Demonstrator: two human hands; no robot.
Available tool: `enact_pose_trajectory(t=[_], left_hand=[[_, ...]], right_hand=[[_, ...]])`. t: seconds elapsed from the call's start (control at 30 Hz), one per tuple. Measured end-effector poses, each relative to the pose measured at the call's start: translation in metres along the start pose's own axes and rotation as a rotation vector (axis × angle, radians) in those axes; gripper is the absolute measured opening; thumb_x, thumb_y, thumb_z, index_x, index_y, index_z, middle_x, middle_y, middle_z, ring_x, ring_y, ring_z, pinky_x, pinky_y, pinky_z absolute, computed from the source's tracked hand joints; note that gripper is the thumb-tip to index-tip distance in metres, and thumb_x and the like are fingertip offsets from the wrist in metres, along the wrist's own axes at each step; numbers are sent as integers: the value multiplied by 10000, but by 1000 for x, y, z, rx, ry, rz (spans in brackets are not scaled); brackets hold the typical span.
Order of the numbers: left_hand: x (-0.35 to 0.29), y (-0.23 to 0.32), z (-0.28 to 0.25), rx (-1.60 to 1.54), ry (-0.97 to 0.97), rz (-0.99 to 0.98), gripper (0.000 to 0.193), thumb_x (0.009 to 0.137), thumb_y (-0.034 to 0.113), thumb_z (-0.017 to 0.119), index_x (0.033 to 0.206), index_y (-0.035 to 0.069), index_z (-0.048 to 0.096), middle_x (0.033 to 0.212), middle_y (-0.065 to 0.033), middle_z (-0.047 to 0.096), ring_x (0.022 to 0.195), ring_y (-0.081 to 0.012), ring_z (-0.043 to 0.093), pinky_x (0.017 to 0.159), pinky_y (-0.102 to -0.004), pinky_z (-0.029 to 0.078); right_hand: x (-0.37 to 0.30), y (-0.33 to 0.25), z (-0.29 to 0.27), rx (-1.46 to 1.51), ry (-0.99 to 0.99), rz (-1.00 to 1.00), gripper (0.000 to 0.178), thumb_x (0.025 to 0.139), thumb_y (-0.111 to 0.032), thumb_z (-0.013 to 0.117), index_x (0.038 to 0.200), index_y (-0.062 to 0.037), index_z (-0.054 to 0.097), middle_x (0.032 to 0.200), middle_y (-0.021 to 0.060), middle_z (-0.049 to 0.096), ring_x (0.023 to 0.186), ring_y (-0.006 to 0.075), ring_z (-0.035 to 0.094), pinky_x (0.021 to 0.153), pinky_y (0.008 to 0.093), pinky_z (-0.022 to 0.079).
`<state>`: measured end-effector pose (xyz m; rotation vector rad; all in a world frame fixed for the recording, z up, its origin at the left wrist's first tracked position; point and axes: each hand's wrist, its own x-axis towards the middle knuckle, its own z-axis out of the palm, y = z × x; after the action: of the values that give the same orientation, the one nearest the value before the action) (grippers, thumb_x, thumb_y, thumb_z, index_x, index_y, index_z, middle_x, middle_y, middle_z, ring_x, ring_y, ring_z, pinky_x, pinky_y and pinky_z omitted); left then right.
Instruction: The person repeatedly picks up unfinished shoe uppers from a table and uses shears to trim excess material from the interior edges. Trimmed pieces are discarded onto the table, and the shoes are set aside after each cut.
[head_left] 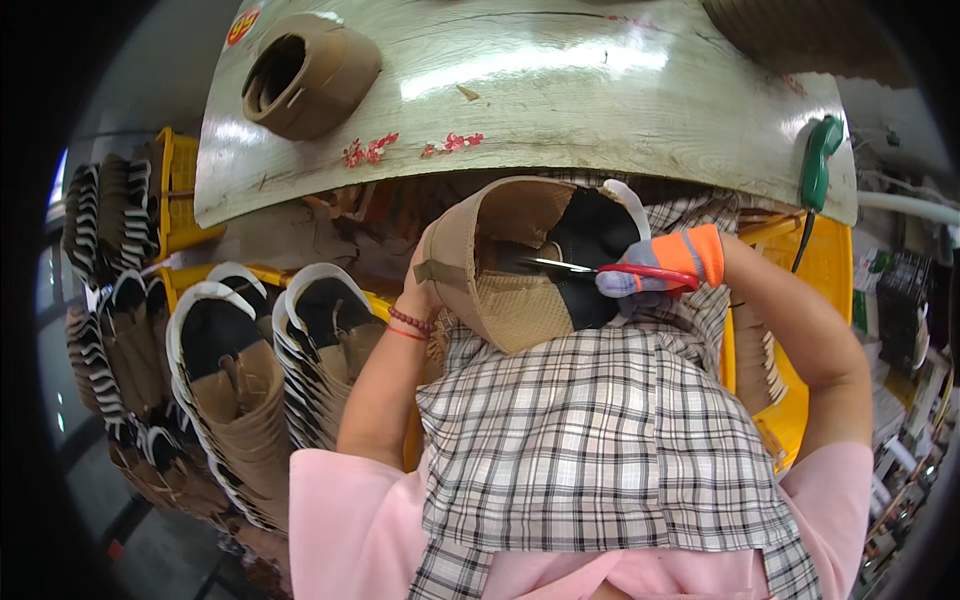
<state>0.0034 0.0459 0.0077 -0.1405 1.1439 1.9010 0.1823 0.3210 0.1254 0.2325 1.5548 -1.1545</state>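
Hands: two were present, one left hand and one right hand. Glove: one was worn. Bracelets: two. Scissors: one pair was counted. Tan shoe piece: one was in hand. Near stacks of shoe pieces: two stood at the left; stacks farther out were too crowded to count. Table: one. Tan bundle: one. Green tool: one. Red patches: two. Round sticker: one. Apron: one. Yellow crates: at least two showed.

Tabletop room beside brown roll
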Motion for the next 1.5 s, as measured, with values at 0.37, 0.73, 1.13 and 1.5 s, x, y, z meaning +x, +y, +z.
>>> enact_pose_trajectory(t=[0.37,0.73,1.13,1.5], left_hand=[[7,8,32,-80,-126,-228,337,947,239,718,1209,51,621,935,-13,651,775,-72,591,667,-249,509],[-9,27,20,293,-404,327,487,980,216,614,1412,39,479,1376,-94,563,1205,-179,575,1025,-342,488],[-51,106,219,1573,-455,1045,53,822,10,601,871,29,611,815,-174,590,676,-353,630,612,-419,528],[-13,35,183,774,-640,214,381,845,-74,617,1217,2,617,966,-31,662,855,-75,621,772,-224,519]], right_hand=[[1,28,-28,199,-52,-313,936,929,-802,247,1014,-7,733,654,41,570,602,128,548,571,262,450],[-4,22,-28,-261,283,-312,440,969,-440,561,808,-47,678,596,64,560,554,206,571,565,348,473],[-45,22,45,819,1125,-984,712,833,-545,716,1197,50,575,826,45,639,609,77,512,533,220,376],[27,88,50,1273,1229,-760,167,979,-252,656,972,-86,653,801,-9,650,628,84,593,531,250,473]])
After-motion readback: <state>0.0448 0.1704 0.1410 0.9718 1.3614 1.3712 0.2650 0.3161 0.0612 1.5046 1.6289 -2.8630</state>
